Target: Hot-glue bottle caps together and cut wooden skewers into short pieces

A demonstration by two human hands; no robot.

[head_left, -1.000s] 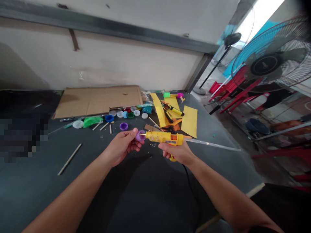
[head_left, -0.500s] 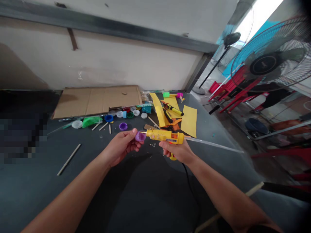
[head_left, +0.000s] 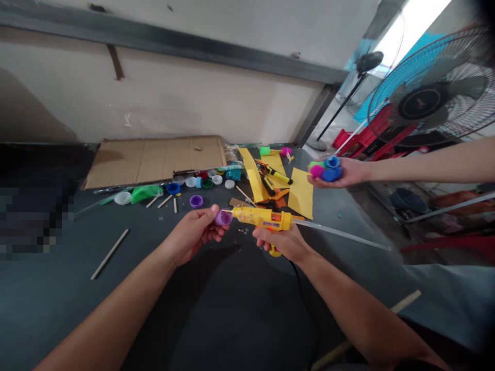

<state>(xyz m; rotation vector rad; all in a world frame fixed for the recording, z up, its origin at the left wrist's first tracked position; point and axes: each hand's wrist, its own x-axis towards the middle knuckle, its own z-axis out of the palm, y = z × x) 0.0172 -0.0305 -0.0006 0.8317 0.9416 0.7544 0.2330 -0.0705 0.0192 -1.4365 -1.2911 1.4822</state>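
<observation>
A co-worker's hand [head_left: 350, 173] now reaches in from the right, cupping colored bottle caps [head_left: 325, 170] above the bench [head_left: 340, 242], while the person's left hand [head_left: 192, 236] grips a purple cap [head_left: 223, 217] at the nozzle of a yellow glue gun [head_left: 260, 218] held closed-fisted in the right hand [head_left: 280, 243].

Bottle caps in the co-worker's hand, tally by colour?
In the co-worker's hand:
Blue caps: 2
Pink cap: 1
Green cap: 1
Total: 4
</observation>
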